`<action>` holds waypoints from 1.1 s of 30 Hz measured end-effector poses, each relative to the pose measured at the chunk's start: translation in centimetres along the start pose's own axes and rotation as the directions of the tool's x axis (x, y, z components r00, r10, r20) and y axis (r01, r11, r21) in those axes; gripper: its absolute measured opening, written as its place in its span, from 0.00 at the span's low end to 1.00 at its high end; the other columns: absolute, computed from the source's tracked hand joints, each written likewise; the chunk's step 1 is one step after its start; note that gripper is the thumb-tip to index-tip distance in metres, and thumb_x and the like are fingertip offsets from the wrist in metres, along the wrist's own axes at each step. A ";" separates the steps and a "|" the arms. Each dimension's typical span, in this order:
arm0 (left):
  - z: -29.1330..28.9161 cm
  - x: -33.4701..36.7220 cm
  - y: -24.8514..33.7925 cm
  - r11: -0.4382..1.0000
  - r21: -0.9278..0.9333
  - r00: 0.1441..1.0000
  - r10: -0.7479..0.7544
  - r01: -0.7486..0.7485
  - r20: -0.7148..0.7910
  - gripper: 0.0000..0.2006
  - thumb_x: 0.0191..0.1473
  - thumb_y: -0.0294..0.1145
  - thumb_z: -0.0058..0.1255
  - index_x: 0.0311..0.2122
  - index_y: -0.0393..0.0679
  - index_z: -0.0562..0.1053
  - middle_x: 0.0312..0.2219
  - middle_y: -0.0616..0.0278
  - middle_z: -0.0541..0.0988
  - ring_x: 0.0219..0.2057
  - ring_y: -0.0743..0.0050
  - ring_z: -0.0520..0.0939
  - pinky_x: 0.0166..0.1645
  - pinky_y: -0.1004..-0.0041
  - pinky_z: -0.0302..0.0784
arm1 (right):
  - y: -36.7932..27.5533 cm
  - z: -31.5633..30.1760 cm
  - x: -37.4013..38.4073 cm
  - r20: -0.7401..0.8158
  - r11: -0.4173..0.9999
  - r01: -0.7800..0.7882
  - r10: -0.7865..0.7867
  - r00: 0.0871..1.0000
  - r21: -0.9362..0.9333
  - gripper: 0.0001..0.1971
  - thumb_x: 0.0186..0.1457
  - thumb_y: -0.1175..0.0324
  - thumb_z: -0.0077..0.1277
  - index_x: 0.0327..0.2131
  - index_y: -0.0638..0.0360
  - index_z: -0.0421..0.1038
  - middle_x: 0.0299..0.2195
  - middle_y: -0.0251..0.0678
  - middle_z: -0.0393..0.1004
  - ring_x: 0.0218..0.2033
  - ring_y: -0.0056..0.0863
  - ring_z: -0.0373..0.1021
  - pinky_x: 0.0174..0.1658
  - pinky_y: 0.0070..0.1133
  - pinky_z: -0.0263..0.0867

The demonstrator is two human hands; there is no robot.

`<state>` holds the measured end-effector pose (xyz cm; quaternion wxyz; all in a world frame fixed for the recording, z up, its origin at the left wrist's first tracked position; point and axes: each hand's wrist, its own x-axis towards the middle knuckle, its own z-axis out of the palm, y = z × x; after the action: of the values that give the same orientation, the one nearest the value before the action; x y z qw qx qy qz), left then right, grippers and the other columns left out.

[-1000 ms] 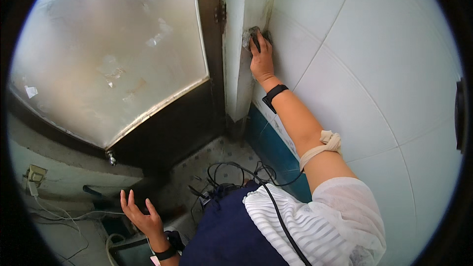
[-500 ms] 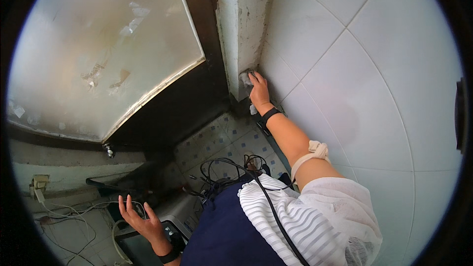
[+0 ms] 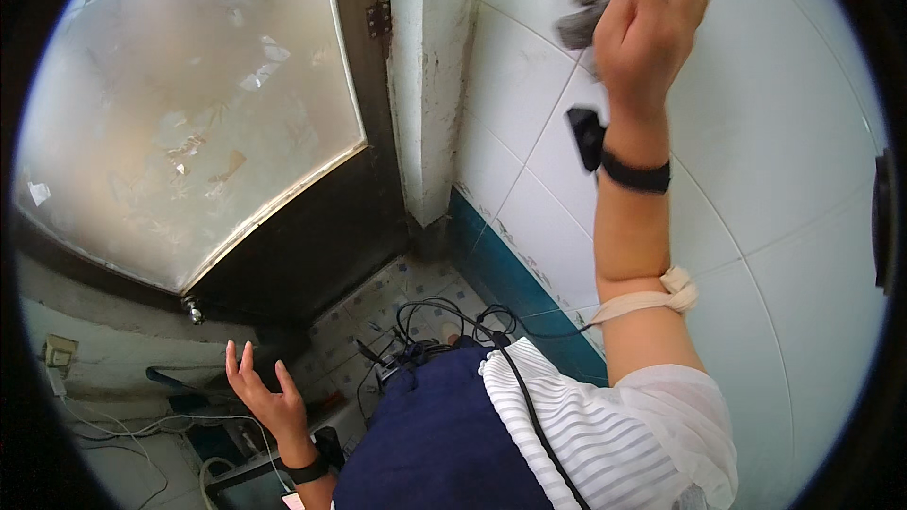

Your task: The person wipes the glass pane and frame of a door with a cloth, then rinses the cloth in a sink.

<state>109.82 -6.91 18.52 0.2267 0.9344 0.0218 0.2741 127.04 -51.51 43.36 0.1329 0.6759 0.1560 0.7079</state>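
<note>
My right hand [image 3: 650,24] is raised at the top of the view, its fingers closed over a crumpled grey cloth [image 3: 593,2]. The cloth lies against the white tiled wall [image 3: 529,94]; part of it is hidden behind the fingers, which run up to the picture's edge. A black strap with a small dark device [image 3: 588,137] sits on that wrist, and a beige band [image 3: 652,302] is tied round the arm near the elbow. At lower left my left hand [image 3: 272,397] is held in the air with fingers spread, holding nothing.
A dark door [image 3: 283,236] with a frosted glass pane [image 3: 208,113] stands on the left, beside a stained white door frame [image 3: 425,85]. Black cables [image 3: 444,312] loop near my waist over the patterned floor tiles [image 3: 378,293]. A wall socket [image 3: 60,351] with white leads is at far left.
My right hand has moved with the cloth from the low part of the door frame up and right onto the white wall tiles. My left hand stays raised and spread.
</note>
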 end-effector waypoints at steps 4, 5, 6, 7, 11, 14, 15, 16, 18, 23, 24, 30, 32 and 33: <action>0.7 -0.5 -1.3 0.998 -0.058 1.000 0.025 -0.025 -0.005 0.23 0.50 0.23 0.52 0.54 0.39 0.67 0.58 0.48 0.62 0.60 0.46 0.62 0.62 0.57 0.57 | 2.6 1.7 2.7 0.203 0.987 -0.040 0.072 0.976 -0.157 0.21 0.49 0.81 0.40 0.49 0.65 0.70 0.52 0.49 0.68 0.55 0.49 0.61 0.60 0.39 0.53; 0.8 -0.8 -1.7 0.998 -0.067 1.000 0.011 -0.011 0.002 0.23 0.50 0.23 0.52 0.54 0.39 0.67 0.58 0.48 0.62 0.60 0.46 0.62 0.62 0.57 0.57 | 1.9 2.6 1.7 0.281 0.958 0.076 0.005 0.960 -0.278 0.19 0.50 0.78 0.41 0.46 0.59 0.72 0.48 0.43 0.71 0.51 0.43 0.64 0.53 0.35 0.58; 1.2 -0.9 -2.0 0.996 -0.084 1.000 0.009 -0.010 -0.007 0.23 0.50 0.23 0.52 0.54 0.39 0.67 0.58 0.48 0.62 0.60 0.46 0.62 0.62 0.56 0.57 | 1.4 3.4 0.0 0.361 0.896 0.201 -0.049 0.931 -0.395 0.17 0.51 0.76 0.42 0.42 0.53 0.75 0.45 0.36 0.74 0.47 0.36 0.67 0.45 0.31 0.63; 1.5 -1.0 -2.1 0.995 -0.098 1.000 0.005 -0.007 -0.015 0.23 0.50 0.23 0.52 0.54 0.39 0.67 0.58 0.48 0.63 0.60 0.46 0.62 0.62 0.56 0.57 | 1.5 5.1 -2.7 0.406 0.946 0.191 -0.071 0.911 -0.263 0.15 0.50 0.75 0.43 0.42 0.54 0.75 0.45 0.37 0.72 0.48 0.37 0.66 0.47 0.32 0.61; 2.1 -1.4 -2.2 0.991 -0.136 1.000 0.005 -0.007 -0.013 0.23 0.50 0.23 0.52 0.54 0.38 0.67 0.58 0.49 0.63 0.60 0.46 0.62 0.62 0.56 0.57 | -4.1 7.8 -17.7 0.770 0.996 0.053 0.019 0.638 -0.069 0.14 0.50 0.69 0.44 0.39 0.61 0.72 0.44 0.41 0.69 0.49 0.37 0.63 0.49 0.34 0.58; 0.3 -2.6 -2.5 0.991 -0.131 0.998 -0.042 0.037 -0.035 0.23 0.50 0.24 0.52 0.53 0.38 0.67 0.59 0.49 0.63 0.60 0.47 0.63 0.62 0.56 0.56 | -8.9 5.0 -26.9 0.868 0.941 0.307 -0.265 0.419 0.139 0.11 0.49 0.70 0.45 0.34 0.62 0.74 0.38 0.43 0.71 0.41 0.38 0.64 0.50 0.31 0.61; -0.4 -2.8 -2.9 0.995 -0.081 0.998 -0.056 0.054 -0.022 0.23 0.50 0.24 0.52 0.53 0.38 0.67 0.59 0.50 0.62 0.60 0.47 0.62 0.62 0.56 0.56 | -8.9 4.1 -31.5 0.869 0.959 0.242 -0.242 0.432 0.146 0.12 0.49 0.71 0.44 0.34 0.65 0.75 0.36 0.45 0.72 0.41 0.39 0.65 0.50 0.31 0.60; -0.7 -2.8 -3.2 0.997 -0.037 0.997 -0.072 0.072 -0.019 0.23 0.50 0.25 0.51 0.53 0.38 0.67 0.59 0.50 0.62 0.60 0.47 0.62 0.62 0.56 0.56 | -9.2 3.8 -35.5 0.912 0.988 0.075 -0.156 0.379 0.138 0.07 0.46 0.72 0.45 0.28 0.61 0.73 0.32 0.43 0.71 0.38 0.39 0.67 0.44 0.31 0.62; -0.5 -3.8 -4.9 0.988 0.021 0.988 -0.153 0.153 -0.037 0.22 0.50 0.26 0.51 0.53 0.38 0.67 0.59 0.50 0.62 0.60 0.47 0.62 0.63 0.55 0.55 | -9.8 2.9 -39.3 0.872 0.995 -0.020 -0.075 0.483 0.097 0.05 0.42 0.71 0.49 0.22 0.61 0.72 0.26 0.42 0.71 0.34 0.39 0.67 0.42 0.32 0.63; 1.0 -3.9 -7.4 0.984 0.017 0.984 -0.179 0.178 0.019 0.21 0.59 0.30 0.45 0.58 0.42 0.64 0.62 0.52 0.56 0.63 0.47 0.57 0.62 0.49 0.58 | -7.4 4.2 -23.6 0.734 0.930 0.002 -0.290 0.613 0.366 0.05 0.44 0.73 0.46 0.23 0.58 0.74 0.30 0.34 0.72 0.38 0.34 0.67 0.44 0.31 0.64; 1.4 -2.7 -6.5 0.971 -0.013 0.970 -0.238 0.238 0.044 0.21 0.59 0.31 0.45 0.57 0.42 0.64 0.62 0.52 0.57 0.62 0.47 0.58 0.62 0.49 0.58 | -6.3 4.6 -19.0 0.685 0.938 -0.023 -0.234 0.690 0.345 0.06 0.45 0.73 0.46 0.27 0.59 0.74 0.34 0.35 0.73 0.42 0.35 0.67 0.47 0.31 0.63; 1.0 3.0 -2.7 0.966 -0.234 0.988 0.085 -0.114 -0.131 0.22 0.52 0.34 0.55 0.52 0.40 0.70 0.53 0.43 0.67 0.54 0.42 0.68 0.59 0.54 0.62 | 2.1 -0.6 8.7 0.215 0.993 0.112 -0.101 0.971 -0.041 0.16 0.47 0.78 0.44 0.41 0.61 0.74 0.50 0.39 0.71 0.53 0.41 0.63 0.59 0.33 0.58; 2.0 3.9 -1.7 0.947 -0.276 0.981 0.128 -0.165 -0.145 0.22 0.52 0.34 0.55 0.52 0.40 0.70 0.53 0.42 0.68 0.54 0.42 0.68 0.58 0.54 0.63 | 5.6 -4.1 14.5 0.013 0.948 0.139 -0.141 0.990 -0.286 0.19 0.47 0.81 0.43 0.44 0.62 0.74 0.51 0.40 0.69 0.54 0.45 0.61 0.59 0.35 0.57; 2.4 4.1 -1.5 0.942 -0.290 0.982 0.135 -0.168 -0.128 0.22 0.51 0.34 0.55 0.52 0.39 0.70 0.53 0.42 0.68 0.53 0.42 0.69 0.58 0.53 0.63 | 7.5 -5.9 16.6 -0.052 0.911 0.120 -0.153 0.987 -0.396 0.20 0.47 0.80 0.43 0.47 0.63 0.72 0.53 0.43 0.67 0.55 0.48 0.58 0.60 0.36 0.55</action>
<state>114.72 -5.88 18.13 0.3421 0.8723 -0.0799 0.3402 120.49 -51.97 61.28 0.3078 0.5934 0.0636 0.7410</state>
